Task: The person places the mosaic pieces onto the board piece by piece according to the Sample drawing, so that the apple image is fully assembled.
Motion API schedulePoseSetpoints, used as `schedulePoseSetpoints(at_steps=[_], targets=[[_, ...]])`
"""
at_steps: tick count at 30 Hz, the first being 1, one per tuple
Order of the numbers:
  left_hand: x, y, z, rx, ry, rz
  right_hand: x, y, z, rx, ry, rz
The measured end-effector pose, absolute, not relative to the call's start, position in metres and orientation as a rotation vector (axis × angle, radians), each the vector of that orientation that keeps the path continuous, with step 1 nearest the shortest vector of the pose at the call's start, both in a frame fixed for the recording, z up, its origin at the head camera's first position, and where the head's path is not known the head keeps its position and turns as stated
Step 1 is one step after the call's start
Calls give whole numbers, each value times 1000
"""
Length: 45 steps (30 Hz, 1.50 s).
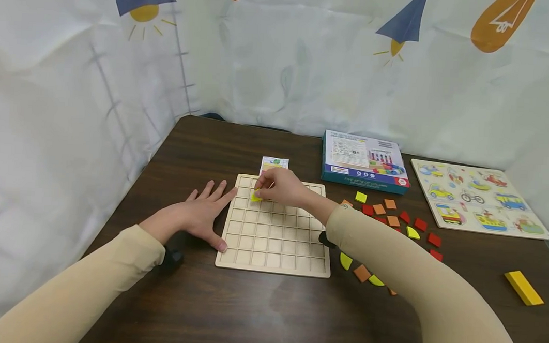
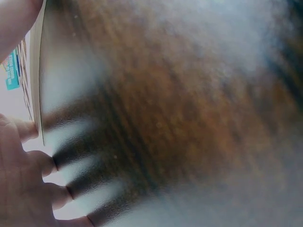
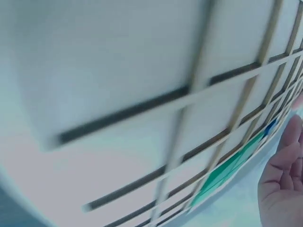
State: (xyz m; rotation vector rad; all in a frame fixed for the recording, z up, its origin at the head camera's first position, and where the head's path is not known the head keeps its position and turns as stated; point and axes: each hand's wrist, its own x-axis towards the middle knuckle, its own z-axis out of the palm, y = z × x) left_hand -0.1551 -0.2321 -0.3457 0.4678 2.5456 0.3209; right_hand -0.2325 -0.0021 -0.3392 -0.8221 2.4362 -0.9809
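Note:
A pale wooden grid board (image 1: 275, 244) lies on the dark table. My right hand (image 1: 281, 187) is over the board's upper left part and pinches a small yellow tile (image 1: 255, 197) at a cell there; the fingers partly hide its shape. My left hand (image 1: 205, 213) rests with spread fingers on the table at the board's left side, its thumb and index finger touching the edge. In the left wrist view, the fingers (image 2: 40, 163) lie beside the board's rim. The right wrist view shows the curled right hand (image 3: 284, 179) beyond the grid's ridges. Behind the board lies a small picture card (image 1: 275, 162).
Red, orange and yellow tiles (image 1: 378, 209) are scattered right of the board, partly under the right forearm. Behind them lies a bead-game box (image 1: 365, 163). A vehicle picture puzzle (image 1: 480, 200) and a yellow block (image 1: 524, 288) lie farther right. A patterned curtain (image 1: 280, 63) hangs behind the table.

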Motion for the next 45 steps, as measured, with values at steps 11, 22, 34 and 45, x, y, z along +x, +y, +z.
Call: schedulePoseSetpoints(at_steps=[11, 22, 34, 45], targets=[[-155, -231, -344, 463, 2540, 325, -231, -36, -347, -867, 2447, -863], [-153, -230, -343, 457, 2540, 326, -230, -44, -347, -979, 2519, -675], [-153, -230, -343, 460, 2543, 329, -225, -45, -344, -1050, 2564, -612], [-154, -229, -343, 456, 2553, 302, -222, -28, -335, -1087, 2617, -619]])
